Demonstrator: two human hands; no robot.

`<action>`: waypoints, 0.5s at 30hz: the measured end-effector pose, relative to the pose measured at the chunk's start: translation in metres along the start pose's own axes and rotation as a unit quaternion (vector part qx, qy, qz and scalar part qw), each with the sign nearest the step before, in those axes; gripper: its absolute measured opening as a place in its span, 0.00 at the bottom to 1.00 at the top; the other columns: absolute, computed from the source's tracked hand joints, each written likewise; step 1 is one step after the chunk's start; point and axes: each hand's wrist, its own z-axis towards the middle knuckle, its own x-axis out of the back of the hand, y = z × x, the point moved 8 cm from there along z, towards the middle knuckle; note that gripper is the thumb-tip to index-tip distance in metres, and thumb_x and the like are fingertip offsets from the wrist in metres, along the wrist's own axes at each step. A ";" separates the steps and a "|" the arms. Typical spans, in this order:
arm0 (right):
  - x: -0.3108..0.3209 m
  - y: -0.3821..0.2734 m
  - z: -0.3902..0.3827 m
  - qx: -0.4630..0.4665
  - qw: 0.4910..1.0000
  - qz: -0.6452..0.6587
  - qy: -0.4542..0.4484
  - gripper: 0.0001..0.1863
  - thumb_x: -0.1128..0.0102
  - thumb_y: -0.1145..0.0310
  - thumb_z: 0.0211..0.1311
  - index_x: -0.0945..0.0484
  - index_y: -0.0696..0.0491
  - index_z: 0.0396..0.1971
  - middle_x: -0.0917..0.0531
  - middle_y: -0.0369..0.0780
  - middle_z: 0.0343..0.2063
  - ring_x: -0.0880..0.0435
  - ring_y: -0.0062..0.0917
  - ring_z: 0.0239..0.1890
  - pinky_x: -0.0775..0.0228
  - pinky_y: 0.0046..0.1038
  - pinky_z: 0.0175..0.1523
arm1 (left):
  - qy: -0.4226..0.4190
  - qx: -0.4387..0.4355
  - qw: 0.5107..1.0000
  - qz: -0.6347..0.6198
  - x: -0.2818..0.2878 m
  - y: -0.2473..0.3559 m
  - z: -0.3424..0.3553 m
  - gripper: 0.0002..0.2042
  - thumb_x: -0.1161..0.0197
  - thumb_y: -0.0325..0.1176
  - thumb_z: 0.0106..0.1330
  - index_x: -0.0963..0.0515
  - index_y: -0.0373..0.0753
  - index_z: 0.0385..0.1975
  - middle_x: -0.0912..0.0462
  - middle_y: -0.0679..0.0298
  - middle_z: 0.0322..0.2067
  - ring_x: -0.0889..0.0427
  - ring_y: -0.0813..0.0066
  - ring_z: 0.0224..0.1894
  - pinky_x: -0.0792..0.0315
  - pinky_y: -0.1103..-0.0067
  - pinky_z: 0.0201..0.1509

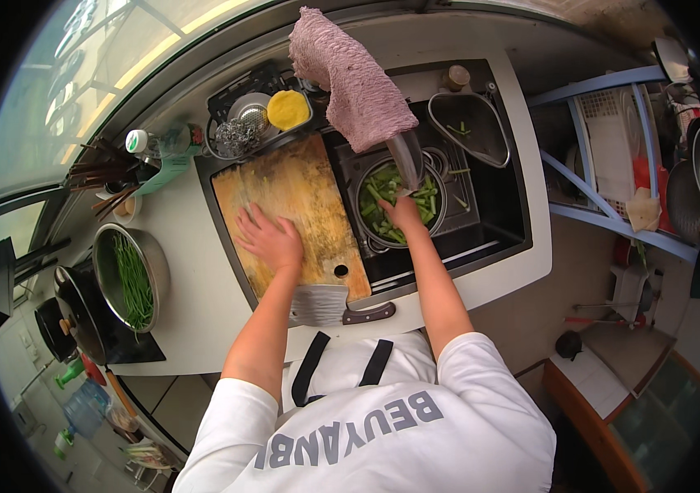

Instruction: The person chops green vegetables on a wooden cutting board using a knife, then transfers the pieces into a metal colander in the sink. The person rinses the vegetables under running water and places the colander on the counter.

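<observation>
My left hand [271, 239] lies flat with fingers spread on a worn wooden cutting board [317, 205], holding nothing. My right hand [402, 214] reaches into a round metal bowl [361, 218] in the sink, its fingers closed among cut green vegetable pieces [428, 197] and partly hidden by them. Right above that hand comes the metal faucet [406, 160], draped with a pink towel [358, 78]. A cleaver [319, 305] with a dark handle lies by the board's near edge, below my left hand.
A metal bowl of long thin greens [133, 283] stands on the left counter. Behind the board, a rack [226, 152] holds a steel scrubber and a yellow sponge [288, 109]. A strainer basket [471, 127] sits at the sink's far right corner. Blue shelving [600, 86] stands at right.
</observation>
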 end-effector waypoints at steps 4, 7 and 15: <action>0.019 0.017 -0.019 0.022 0.998 -0.010 0.054 0.45 0.32 0.60 0.56 0.50 0.51 0.68 0.50 0.50 0.68 0.47 0.47 0.68 0.40 0.46 0.67 | 0.001 -0.005 1.000 0.005 -0.001 0.001 0.000 0.27 0.50 0.38 0.63 0.38 0.37 0.62 0.42 0.50 0.65 0.49 0.52 0.70 0.61 0.52 0.70; 0.026 0.034 -0.015 -0.039 0.988 -0.096 0.118 0.51 0.27 0.63 0.51 0.54 0.47 0.70 0.54 0.49 0.68 0.53 0.50 0.69 0.39 0.50 0.66 | 0.003 -0.008 1.000 0.009 -0.001 0.002 -0.001 0.27 0.49 0.38 0.63 0.39 0.37 0.63 0.42 0.50 0.65 0.49 0.52 0.70 0.61 0.52 0.70; -0.011 0.053 0.032 -0.129 0.991 -0.023 -0.010 0.46 0.34 0.58 0.58 0.54 0.54 0.69 0.22 0.51 0.45 0.17 0.41 0.39 0.20 0.39 0.45 | 0.006 0.000 1.000 0.015 0.000 0.004 0.001 0.27 0.49 0.39 0.63 0.39 0.38 0.63 0.42 0.51 0.65 0.48 0.54 0.70 0.59 0.52 0.70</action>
